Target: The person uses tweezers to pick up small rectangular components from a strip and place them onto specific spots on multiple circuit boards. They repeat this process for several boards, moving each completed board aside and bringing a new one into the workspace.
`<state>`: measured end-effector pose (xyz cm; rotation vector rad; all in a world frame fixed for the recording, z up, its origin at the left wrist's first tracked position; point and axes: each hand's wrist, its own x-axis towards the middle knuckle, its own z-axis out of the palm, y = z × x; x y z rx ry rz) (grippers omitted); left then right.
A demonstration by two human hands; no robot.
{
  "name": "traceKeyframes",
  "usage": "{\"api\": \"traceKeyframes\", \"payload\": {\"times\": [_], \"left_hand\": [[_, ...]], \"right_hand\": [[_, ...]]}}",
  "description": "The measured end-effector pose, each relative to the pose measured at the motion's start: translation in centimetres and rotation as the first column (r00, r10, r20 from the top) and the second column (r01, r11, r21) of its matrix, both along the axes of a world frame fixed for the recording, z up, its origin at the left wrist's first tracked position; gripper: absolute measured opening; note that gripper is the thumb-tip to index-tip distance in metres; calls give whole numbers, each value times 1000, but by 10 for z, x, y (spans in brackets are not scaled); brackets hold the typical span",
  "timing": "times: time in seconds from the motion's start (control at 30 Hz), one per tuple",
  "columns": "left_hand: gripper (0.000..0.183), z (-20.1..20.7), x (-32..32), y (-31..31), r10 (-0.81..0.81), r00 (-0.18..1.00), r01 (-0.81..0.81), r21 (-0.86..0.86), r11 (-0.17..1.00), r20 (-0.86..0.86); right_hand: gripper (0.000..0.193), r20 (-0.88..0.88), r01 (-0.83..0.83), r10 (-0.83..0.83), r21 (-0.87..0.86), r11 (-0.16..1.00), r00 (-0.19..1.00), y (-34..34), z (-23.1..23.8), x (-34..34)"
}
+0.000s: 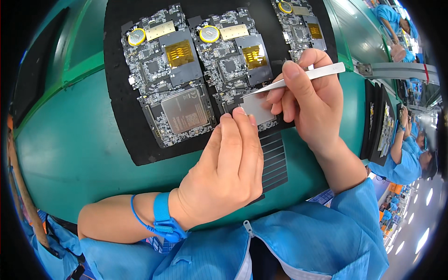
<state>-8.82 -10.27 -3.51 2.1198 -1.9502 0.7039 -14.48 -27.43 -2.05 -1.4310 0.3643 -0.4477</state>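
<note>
My right hand [310,100] grips white metal tweezers [322,72]. Their tip reaches the middle circuit board [228,65], at the upper edge of its silver module [257,108]. My left hand [226,163] has its fingers pressed together, fingertips down at that module's left side; whatever they pinch, if anything, is hidden. A round coin cell [209,33] with a yellow rim and an amber film patch [254,57] sit on this board. Left of it lies a similar circuit board [158,70], its silver module [186,112] uncovered.
The boards lie on a black foam mat [123,116] over a green bench [56,126]. A third board [298,25] is at the upper right. Dark strips [274,161] lie under my hands. Stacked black trays [380,121] hold boards at right. Co-workers in blue [401,163] are beyond.
</note>
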Motion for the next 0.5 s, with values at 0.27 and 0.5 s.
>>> {"api": "traceKeyframes", "payload": {"times": [0.27,0.5], "left_hand": [[29,-1,1,0,3,1000,-3,-3,1000,9],[31,1,1,1,-1,1000,1,6,1000,3]], "right_hand": [[22,8,-19,19,-47,999,1000,-3,-4,2],[23,5,-9,9,-36,999,1000,-4,-4,3]]}}
